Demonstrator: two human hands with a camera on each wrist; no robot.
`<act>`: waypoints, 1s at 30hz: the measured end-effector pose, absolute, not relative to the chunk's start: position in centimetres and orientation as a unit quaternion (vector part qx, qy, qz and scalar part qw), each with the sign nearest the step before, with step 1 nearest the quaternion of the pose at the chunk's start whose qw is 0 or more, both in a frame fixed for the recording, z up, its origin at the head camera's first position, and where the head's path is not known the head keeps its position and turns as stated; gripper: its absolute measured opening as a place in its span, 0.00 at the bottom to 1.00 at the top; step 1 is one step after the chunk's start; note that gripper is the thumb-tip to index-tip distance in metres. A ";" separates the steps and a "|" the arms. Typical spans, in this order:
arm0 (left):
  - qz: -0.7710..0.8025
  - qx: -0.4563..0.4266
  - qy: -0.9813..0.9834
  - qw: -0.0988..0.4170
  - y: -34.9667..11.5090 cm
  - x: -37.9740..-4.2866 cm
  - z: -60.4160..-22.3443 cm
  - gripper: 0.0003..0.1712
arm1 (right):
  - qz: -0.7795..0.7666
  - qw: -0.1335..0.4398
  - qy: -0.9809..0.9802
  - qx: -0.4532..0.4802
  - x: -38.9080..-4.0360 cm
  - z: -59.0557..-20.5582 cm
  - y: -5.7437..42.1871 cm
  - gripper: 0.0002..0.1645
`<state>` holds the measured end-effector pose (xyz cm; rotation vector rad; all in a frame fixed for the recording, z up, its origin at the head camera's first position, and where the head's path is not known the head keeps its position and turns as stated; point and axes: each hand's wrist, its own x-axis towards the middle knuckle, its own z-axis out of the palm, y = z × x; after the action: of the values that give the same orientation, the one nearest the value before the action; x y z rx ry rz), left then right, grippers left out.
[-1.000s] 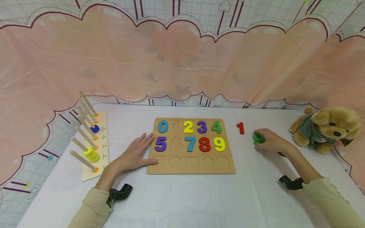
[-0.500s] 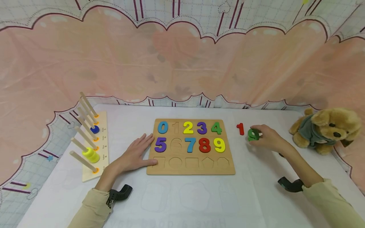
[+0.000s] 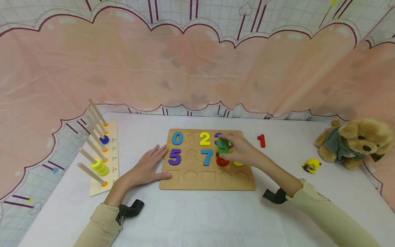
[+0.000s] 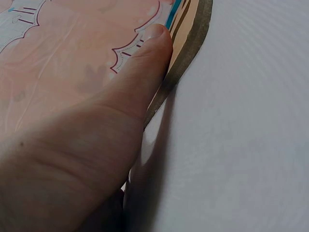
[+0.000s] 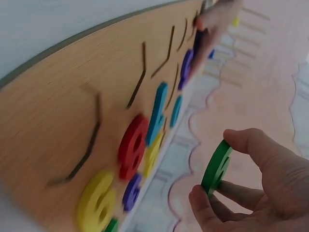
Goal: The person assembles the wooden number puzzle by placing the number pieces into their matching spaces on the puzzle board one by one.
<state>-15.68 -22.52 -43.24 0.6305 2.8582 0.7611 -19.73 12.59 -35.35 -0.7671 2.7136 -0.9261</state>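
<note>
My right hand [image 3: 243, 149] pinches a green wooden number 6 [image 5: 217, 166] between thumb and fingertips. The piece is raised above the right half of the wooden number board [image 3: 185, 185], overlapping the red 8 [image 3: 223, 162] in the head view. Purple 3 and yellow 9 are partly covered by this hand; the green 4 is hidden there. My left hand [image 3: 146, 166] rests at the board's left edge, fingers straight, with the thumb over the lower corner. On the board, the recesses for 1 [image 3: 191, 138] and 6 [image 3: 192, 156] hold no piece, like the bottom row of shape outlines.
Right of the board lies a red number 1 [image 3: 261, 140]. Farther right are a small yellow duck toy [image 3: 311, 165] and a plush dog [image 3: 348, 142]. A peg stand [image 3: 112, 157] with yellow and blue rings stands at left. A patterned curtain [image 3: 197, 68] hangs behind.
My right hand has carried the green 6 leftward from beside the red 1 to over the board, uncovering the duck toy. The left hand has stayed in place.
</note>
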 end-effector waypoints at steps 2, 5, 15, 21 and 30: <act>0.253 0.206 0.944 0.061 -22.5 -15.7 -43.2 0.57 | -0.306 0.092 0.905 -0.280 -20.0 -35.5 10.7 0.39; 0.253 0.202 0.944 0.065 -22.6 -15.7 -43.3 0.58 | -0.285 0.098 0.905 -0.300 -20.4 -35.9 8.4 0.40; 0.255 0.198 0.944 0.073 -22.4 -15.7 -43.2 0.58 | -0.262 0.136 0.907 -0.302 -20.7 -36.3 4.8 0.41; 0.255 0.197 0.944 0.070 -22.5 -15.6 -43.1 0.57 | -0.266 0.139 0.904 -0.305 -20.6 -36.3 4.4 0.41; 0.254 0.193 0.945 0.071 -22.4 -15.6 -43.2 0.57 | -0.280 0.132 0.905 -0.291 -20.4 -36.3 4.4 0.39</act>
<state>-15.65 -22.38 -43.18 0.5808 2.8413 0.7644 -20.37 4.41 -36.31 -0.8455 2.6263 -0.8129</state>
